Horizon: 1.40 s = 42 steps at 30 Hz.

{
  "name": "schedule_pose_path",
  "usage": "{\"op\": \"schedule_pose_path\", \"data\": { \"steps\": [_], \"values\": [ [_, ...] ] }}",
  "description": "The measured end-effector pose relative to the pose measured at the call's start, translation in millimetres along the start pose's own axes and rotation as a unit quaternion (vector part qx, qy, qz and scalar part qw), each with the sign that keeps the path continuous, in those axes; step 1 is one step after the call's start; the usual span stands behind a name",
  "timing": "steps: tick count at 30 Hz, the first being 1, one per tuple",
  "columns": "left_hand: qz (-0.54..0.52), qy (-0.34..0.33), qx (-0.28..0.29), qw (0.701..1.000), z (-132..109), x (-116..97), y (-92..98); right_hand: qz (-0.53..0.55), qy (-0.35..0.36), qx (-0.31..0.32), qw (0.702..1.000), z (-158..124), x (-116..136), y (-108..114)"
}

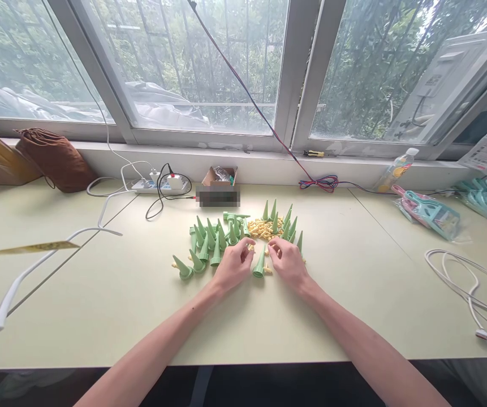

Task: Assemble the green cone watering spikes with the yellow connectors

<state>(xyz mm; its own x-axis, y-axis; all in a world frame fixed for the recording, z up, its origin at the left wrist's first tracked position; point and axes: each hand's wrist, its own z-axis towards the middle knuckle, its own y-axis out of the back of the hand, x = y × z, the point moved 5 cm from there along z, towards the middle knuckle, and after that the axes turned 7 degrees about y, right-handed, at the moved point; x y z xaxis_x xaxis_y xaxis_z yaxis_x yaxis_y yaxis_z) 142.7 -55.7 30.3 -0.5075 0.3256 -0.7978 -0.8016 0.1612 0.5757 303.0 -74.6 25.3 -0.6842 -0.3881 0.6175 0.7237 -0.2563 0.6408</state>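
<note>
Head view has a green cone [259,263] standing on the surface [243,333] between the left hand [235,263] and right hand [288,262], fingers curled narrow, whether gripping anything I can't tell; light, low touches should keep it from tipping.

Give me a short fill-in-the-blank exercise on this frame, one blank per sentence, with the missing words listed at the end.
1. The green cone between the left hand and the right hand has its narrow tip pointing ____.
2. Beyond the hands, the heap of small pieces is coloured ____.
3. The brown drawstring bag is toward the person's ____ side.
4. The bottle has a cap coloured ____.
Missing words: up; yellow; left; white.
</note>
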Motion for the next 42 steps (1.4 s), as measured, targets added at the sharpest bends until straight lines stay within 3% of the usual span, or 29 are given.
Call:
{"op": "schedule_pose_path", "data": {
  "steps": [6,17,42],
  "values": [
    [0.03,-0.018,0.002,0.999,-1.3,-1.9,-1.5,-0.022,-0.005,0.035,0.999,-2.1,-3.0,-4.7],
    [0.058,-0.051,-0.008,0.997,-2.4,-4.9,-3.7,-0.03,0.006,0.046,0.998,-2.7,-1.8,-5.5],
    [0.055,-0.044,-0.008,0.997,-3.0,-3.7,-5.3,-0.038,-0.034,0.047,0.998,-4.3,-4.4,-6.2]
  ]
}}
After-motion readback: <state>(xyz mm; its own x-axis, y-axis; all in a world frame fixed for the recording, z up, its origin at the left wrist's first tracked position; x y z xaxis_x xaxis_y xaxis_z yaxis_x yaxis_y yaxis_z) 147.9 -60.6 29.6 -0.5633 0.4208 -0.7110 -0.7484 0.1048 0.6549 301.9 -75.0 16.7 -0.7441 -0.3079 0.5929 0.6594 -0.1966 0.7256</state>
